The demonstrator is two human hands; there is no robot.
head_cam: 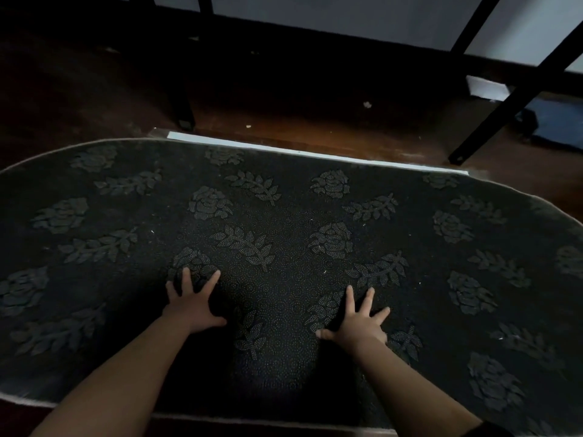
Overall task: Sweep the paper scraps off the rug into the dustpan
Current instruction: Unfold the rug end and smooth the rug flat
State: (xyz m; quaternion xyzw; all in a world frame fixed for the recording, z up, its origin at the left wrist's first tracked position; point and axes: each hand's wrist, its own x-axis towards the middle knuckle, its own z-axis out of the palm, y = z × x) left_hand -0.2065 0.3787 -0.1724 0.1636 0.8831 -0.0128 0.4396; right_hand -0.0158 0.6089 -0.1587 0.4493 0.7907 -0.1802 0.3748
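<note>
Fingers (pixel 215 276) of left hand (pixel 192 305), right hand (pixel 359 323) spread flat, holding nothing, pressing rug (pixel 284 231); dim view, no legible writing.

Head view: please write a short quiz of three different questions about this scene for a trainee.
1. True or false: the left hand holds a brush.
2. Which pattern does the rug show? A stripes, B roses and leaves, C squares.
3. Fill in: both hands rest with spread fingers on the ____.

Key: 1 false; 2 B; 3 rug. The right hand also holds nothing, and no dustpan is in view.
</note>
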